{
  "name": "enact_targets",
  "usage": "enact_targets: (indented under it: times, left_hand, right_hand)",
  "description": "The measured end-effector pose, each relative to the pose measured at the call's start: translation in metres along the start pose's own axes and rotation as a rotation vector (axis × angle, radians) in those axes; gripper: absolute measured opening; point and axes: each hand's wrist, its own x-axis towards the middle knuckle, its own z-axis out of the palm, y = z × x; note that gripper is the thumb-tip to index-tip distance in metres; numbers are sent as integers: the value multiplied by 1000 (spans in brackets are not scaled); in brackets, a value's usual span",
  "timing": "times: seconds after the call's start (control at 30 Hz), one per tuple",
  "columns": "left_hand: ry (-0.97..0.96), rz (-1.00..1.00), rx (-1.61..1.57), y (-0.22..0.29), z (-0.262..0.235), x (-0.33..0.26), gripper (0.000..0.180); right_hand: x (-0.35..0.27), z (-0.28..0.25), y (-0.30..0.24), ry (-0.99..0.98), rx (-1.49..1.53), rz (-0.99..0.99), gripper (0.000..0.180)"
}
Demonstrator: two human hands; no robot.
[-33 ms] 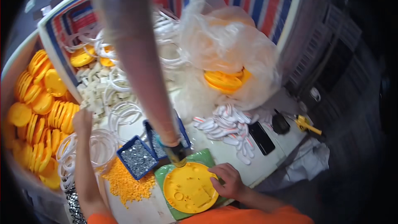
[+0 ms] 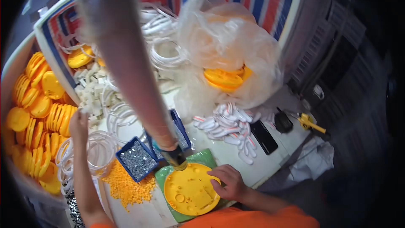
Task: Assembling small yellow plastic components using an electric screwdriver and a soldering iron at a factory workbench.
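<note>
A round yellow plastic disc (image 2: 187,196) with small raised posts lies on a green pad (image 2: 202,159) in front of me. My right hand (image 2: 228,181) rests at the disc's right edge, thumb and fingers closed on its rim. Out to the left, my left hand (image 2: 79,126) is beside a heap of small whitish blocks (image 2: 90,90); its fingers are drawn together and a small pale piece seems to show at their tips. A thick, blurred tube (image 2: 130,59) hangs down across the view, its dark metal end (image 2: 176,160) over the disc's far edge.
Yellow discs (image 2: 40,105) fill a bin at far left. White rings (image 2: 99,147), a blue tray of screws (image 2: 137,159) and orange bits (image 2: 130,185) lie nearer. Beyond are a plastic bag (image 2: 228,42), white strips (image 2: 232,126), a phone (image 2: 264,137) and a yellow-handled tool (image 2: 310,123).
The whole view has shifted slightly. My left hand stays by the whitish blocks, its fingertips now showing a small pale piece. My right hand remains on the disc's rim.
</note>
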Motion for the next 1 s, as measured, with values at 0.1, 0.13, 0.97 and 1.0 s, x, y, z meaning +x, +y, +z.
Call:
enact_targets:
  times: [0.1,0.13,0.97,1.0]
  left_hand:
    - [-27,-221,-503,81,-63,-56,26]
    - [-43,-241,-666,110,-74,-86,28]
    - [-585,-43,-473,270,-84,-260,62]
    - [-581,-50,-476,273,-77,-257,62]
  right_hand:
    - [10,6,-9,-46,96,-169,26]
    - [17,8,-13,-69,107,-238,26]
    - [42,13,10,-565,191,-233,20]
    - [42,16,11,-575,164,-295,20]
